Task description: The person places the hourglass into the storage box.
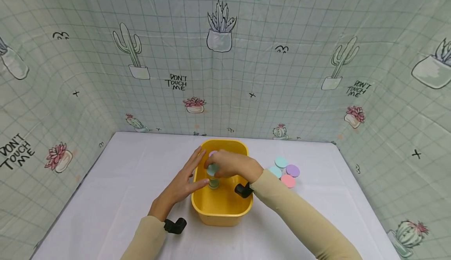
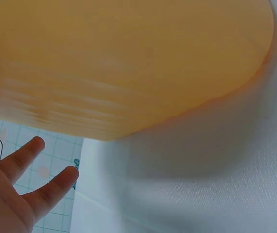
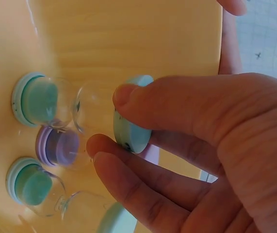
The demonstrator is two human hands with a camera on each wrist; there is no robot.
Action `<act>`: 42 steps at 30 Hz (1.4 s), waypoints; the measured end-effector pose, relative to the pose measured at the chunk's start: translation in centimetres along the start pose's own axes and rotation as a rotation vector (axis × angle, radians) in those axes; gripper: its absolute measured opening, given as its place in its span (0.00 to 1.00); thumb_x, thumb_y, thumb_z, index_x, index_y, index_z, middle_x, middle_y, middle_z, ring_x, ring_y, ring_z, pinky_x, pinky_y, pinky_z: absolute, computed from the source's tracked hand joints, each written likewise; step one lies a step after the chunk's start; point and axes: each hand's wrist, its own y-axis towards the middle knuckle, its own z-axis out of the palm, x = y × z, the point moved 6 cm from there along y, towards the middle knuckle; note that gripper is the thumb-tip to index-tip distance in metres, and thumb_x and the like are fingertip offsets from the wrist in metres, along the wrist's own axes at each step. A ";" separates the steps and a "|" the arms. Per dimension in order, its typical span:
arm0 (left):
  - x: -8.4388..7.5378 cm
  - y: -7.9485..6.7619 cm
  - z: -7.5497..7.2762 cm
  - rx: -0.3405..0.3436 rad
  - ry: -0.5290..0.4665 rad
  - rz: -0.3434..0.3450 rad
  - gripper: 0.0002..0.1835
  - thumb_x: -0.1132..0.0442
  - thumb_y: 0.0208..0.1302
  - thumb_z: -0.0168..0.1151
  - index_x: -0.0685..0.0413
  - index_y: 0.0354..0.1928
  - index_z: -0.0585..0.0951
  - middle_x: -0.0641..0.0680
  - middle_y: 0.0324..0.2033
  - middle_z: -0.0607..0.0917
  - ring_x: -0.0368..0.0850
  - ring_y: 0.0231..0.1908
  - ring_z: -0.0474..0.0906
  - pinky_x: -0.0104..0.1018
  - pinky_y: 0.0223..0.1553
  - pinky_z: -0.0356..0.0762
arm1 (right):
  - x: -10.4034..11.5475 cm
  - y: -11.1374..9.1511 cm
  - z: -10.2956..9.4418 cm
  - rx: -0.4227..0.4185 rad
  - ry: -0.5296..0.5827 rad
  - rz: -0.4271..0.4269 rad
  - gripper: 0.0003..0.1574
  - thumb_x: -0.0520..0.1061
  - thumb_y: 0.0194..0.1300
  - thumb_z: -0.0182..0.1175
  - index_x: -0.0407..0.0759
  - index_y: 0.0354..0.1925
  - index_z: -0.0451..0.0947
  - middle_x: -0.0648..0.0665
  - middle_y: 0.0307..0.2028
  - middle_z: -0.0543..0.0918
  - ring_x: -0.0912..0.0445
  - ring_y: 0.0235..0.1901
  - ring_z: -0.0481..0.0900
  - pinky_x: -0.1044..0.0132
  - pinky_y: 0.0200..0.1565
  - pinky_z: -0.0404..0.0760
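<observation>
A yellow plastic bin (image 1: 225, 215) stands on the table. Inside it, the right hand (image 1: 229, 163) pinches the mint cap of a sand timer (image 3: 133, 119) between thumb and fingertips. That timer is upright, its clear bulbs below the cap and mint sand at the bottom. Beside it in the right wrist view stand a purple sand timer (image 3: 63, 145) and another mint sand timer (image 3: 34, 184), their tops partly hidden by the fingers. My left hand (image 1: 181, 183) lies at the bin's left rim with fingers spread and thumb reaching over; in the left wrist view two fingers (image 2: 51, 191) stick out straight.
Right of the bin is a cluster of round pieces seen from above: mint discs (image 1: 281, 162), a purple disc (image 1: 293, 170) and a pink disc (image 1: 287, 181). Their height cannot be told. A patterned cloth (image 1: 246, 76) walls the white table (image 1: 310, 221) at the back and sides.
</observation>
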 end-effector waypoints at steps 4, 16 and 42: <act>0.0 0.1 0.1 0.003 -0.007 0.005 0.46 0.47 0.68 0.62 0.39 0.83 0.52 0.46 0.84 0.42 0.63 0.81 0.45 0.76 0.67 0.62 | 0.1 0.0 -0.1 0.001 -0.001 0.006 0.24 0.36 0.64 0.70 0.44 0.59 0.85 0.47 0.59 0.84 0.50 0.61 0.81 0.57 0.65 0.79; 0.0 0.2 0.1 0.010 -0.016 0.026 0.45 0.49 0.69 0.62 0.41 0.83 0.53 0.47 0.84 0.42 0.63 0.81 0.47 0.76 0.66 0.64 | -0.1 -0.2 -0.2 0.005 -0.012 0.019 0.24 0.33 0.66 0.67 0.46 0.59 0.84 0.48 0.59 0.85 0.50 0.61 0.81 0.57 0.64 0.80; 0.6 0.4 -0.1 -0.008 -0.065 0.027 0.40 0.51 0.70 0.60 0.42 0.81 0.58 0.50 0.84 0.45 0.66 0.78 0.53 0.71 0.63 0.70 | -11.8 -15.1 -5.2 -0.378 0.119 0.228 0.26 0.44 0.68 0.67 0.39 0.62 0.80 0.37 0.61 0.83 0.37 0.63 0.77 0.38 0.63 0.77</act>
